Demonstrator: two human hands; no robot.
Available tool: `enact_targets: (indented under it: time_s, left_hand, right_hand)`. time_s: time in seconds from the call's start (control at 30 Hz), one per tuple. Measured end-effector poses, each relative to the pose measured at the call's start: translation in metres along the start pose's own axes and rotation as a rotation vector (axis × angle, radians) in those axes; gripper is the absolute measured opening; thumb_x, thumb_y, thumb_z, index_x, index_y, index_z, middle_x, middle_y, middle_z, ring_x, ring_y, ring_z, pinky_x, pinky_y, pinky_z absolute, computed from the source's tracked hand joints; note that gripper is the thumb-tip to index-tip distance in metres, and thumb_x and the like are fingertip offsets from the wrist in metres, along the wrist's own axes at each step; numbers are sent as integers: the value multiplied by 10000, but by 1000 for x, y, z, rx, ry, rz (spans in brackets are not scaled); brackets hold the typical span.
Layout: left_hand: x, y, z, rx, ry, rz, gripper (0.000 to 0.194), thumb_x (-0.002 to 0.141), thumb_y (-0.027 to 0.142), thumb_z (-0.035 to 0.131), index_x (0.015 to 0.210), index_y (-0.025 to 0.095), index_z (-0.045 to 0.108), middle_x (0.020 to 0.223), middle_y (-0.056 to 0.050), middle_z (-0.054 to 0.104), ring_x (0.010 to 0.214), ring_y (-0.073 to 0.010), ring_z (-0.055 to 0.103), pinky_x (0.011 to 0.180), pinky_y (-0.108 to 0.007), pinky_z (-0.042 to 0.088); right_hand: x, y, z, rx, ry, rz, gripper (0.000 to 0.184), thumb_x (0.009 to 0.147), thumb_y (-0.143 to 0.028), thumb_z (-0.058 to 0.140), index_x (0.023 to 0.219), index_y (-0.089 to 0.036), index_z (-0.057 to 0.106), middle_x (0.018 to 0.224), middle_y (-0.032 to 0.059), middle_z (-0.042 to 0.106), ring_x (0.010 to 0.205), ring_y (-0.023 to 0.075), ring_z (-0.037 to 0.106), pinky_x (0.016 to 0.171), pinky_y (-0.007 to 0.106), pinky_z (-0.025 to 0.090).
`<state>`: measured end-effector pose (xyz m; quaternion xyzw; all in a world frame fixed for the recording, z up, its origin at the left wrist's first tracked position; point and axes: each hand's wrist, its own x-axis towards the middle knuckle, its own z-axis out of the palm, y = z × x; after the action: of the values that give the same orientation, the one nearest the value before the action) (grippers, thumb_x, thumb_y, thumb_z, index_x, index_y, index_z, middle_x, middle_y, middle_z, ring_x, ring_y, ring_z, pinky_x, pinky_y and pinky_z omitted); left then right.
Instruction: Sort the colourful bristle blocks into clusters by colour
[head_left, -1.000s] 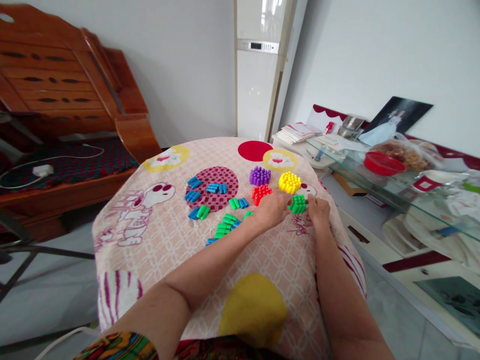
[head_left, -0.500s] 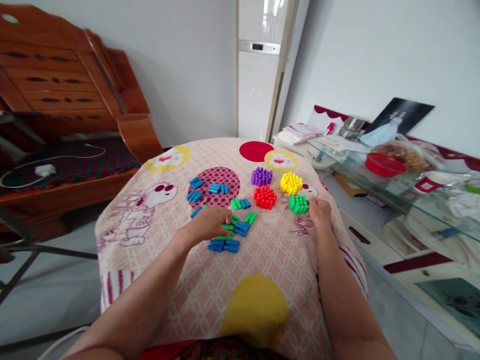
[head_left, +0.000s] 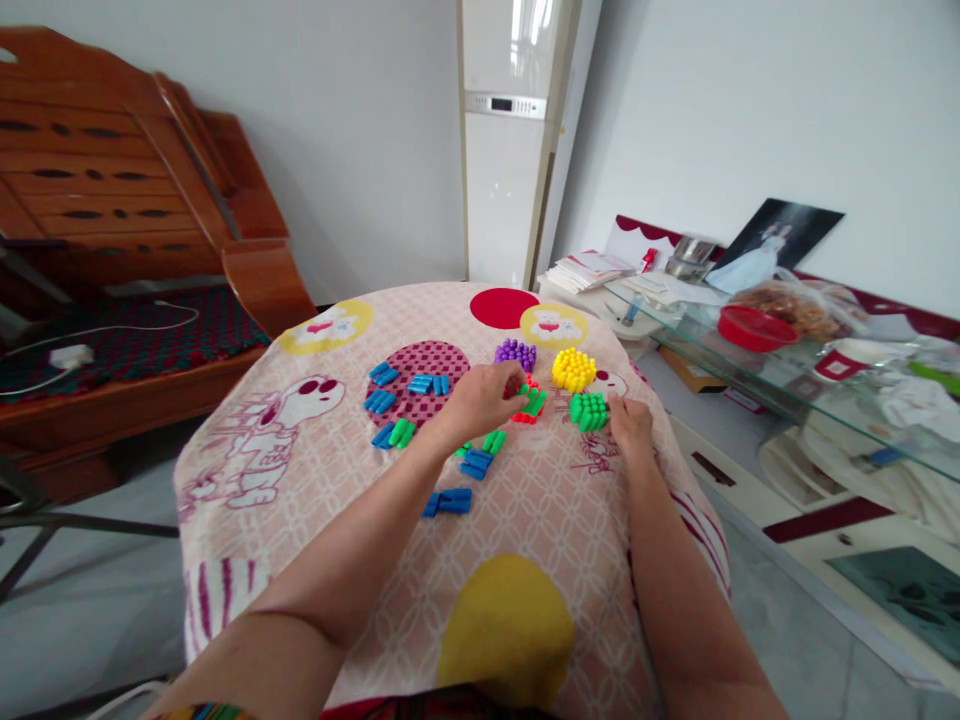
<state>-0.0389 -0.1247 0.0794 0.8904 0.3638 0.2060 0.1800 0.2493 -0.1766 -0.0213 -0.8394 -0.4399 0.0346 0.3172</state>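
Note:
My left hand is closed on a few green pegs and hovers over the red peg cluster. My right hand rests on the cloth, fingers curled against the right side of the standing green peg cluster. Behind them stand a yellow cluster and a purple cluster. Loose green and blue pegs lie just below my left wrist, and a blue pair lies nearer to me.
A patterned cloth covers the round table. More blue pegs lie on its maroon spot. A wooden bench is at the left. To the right is a glass shelf with a red bowl, and a white cabinet stands behind.
My left hand picked green pegs from the loose pile and carried them right and away, to above the red cluster. My right hand stayed beside the green cluster.

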Motion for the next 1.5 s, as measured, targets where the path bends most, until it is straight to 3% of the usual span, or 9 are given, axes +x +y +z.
enact_targets:
  time_s: [0.2, 0.3, 0.47, 0.6, 0.93, 1.1, 1.23, 1.37, 1.5]
  left_hand:
    - [69, 40, 49, -41, 177, 14, 161, 770, 199, 624, 918, 139, 643, 824, -40, 692, 743, -144, 614, 705, -250, 456]
    - [93, 48, 77, -17, 180, -12, 264, 804, 183, 600, 1064, 166, 647, 908, -52, 709, 834, -169, 640, 773, -274, 477]
    - [113, 49, 113, 100, 113, -56, 255, 841, 202, 556, 1069, 177, 667, 1055, -95, 703, 972, -219, 646, 826, -314, 492]
    - [118, 47, 125, 115, 60, -76, 256, 847, 225, 550, 1063, 173, 678, 1034, -102, 709, 967, -239, 653, 828, -330, 500]
    - [111, 45, 128, 100, -23, -85, 288, 923, 230, 442, 1017, 131, 695, 1034, -127, 710, 969, -220, 654, 859, -315, 494]
    - [98, 53, 113, 133, 52, -75, 295, 921, 255, 450, 1050, 127, 682, 1022, -139, 712, 945, -243, 663, 808, -329, 507]
    - [73, 45, 76, 103, 124, -42, 255, 893, 252, 498, 1049, 165, 680, 1011, -94, 720, 924, -203, 660, 814, -293, 497]
    - [36, 10, 27, 140, 165, -121, 240, 853, 239, 529, 1025, 179, 686, 962, -69, 724, 890, -187, 656, 772, -267, 484]
    - [-5, -42, -13, 345, 37, -290, 227, 799, 302, 580, 956, 186, 696, 937, -71, 719, 901, -227, 653, 757, -282, 477]
  right_hand:
    - [-1, -1, -1, 23, -40, 40, 593, 933, -451, 299, 916, -85, 766, 596, 124, 675, 699, 236, 651, 639, 297, 449]
    - [-1, -2, -2, 35, -47, 37, 596, 934, -451, 300, 912, -79, 765, 596, 125, 674, 694, 234, 652, 642, 295, 446]
    - [-2, -5, -3, 17, -63, 48, 583, 939, -429, 306, 920, -66, 761, 619, 134, 684, 691, 231, 651, 652, 295, 441]
    - [-2, -8, -5, -12, -51, 48, 576, 937, -425, 315, 892, -72, 768, 649, 147, 697, 715, 235, 654, 659, 293, 430]
    - [-2, -7, -5, -31, -38, 26, 586, 934, -429, 304, 843, -85, 769, 620, 138, 687, 678, 221, 630, 636, 283, 421]
    - [-1, -5, -5, -11, -70, 38, 584, 933, -429, 306, 853, -76, 765, 601, 141, 677, 674, 229, 634, 633, 292, 425]
    - [-2, -2, -4, -3, -58, 36, 589, 937, -441, 307, 857, -69, 757, 620, 150, 680, 680, 240, 641, 640, 306, 427]
    - [-2, 0, -3, 3, -67, 43, 589, 934, -446, 303, 840, -80, 755, 622, 150, 679, 681, 245, 643, 639, 309, 424]
    - [-1, 0, -3, 8, -72, 32, 587, 923, -449, 301, 839, -87, 755, 619, 150, 677, 682, 243, 634, 635, 305, 423]
